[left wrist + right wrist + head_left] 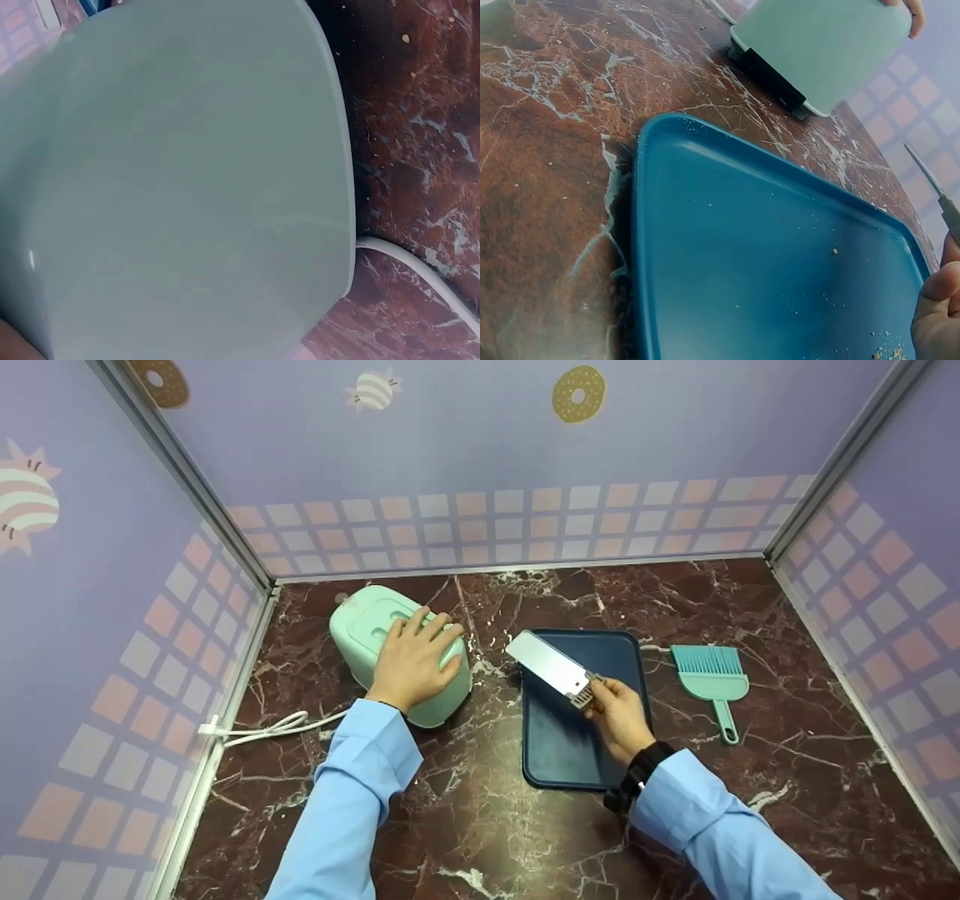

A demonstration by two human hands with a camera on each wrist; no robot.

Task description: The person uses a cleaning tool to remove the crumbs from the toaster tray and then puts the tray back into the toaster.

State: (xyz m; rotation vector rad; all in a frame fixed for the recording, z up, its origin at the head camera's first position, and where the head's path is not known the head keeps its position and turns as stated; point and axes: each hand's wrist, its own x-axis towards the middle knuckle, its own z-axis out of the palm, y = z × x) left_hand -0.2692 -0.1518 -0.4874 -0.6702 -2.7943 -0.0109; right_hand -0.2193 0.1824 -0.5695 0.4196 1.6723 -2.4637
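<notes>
A mint-green toaster stands at the left of the table, and its smooth side fills most of the left wrist view. My left hand rests on its top with fingers spread. My right hand pinches the slotted end of a flat, shiny metal crumb tray. This piece is tilted above a dark blue serving tray, and it appears edge-on in the right wrist view. Crumbs lie on the serving tray.
Right of the serving tray lies a mint-green brush with a dustpan-shaped head. A white power cord runs from the toaster to the left wall. Loose crumbs dot the dark marbled table. Patterned panels enclose the back and both sides.
</notes>
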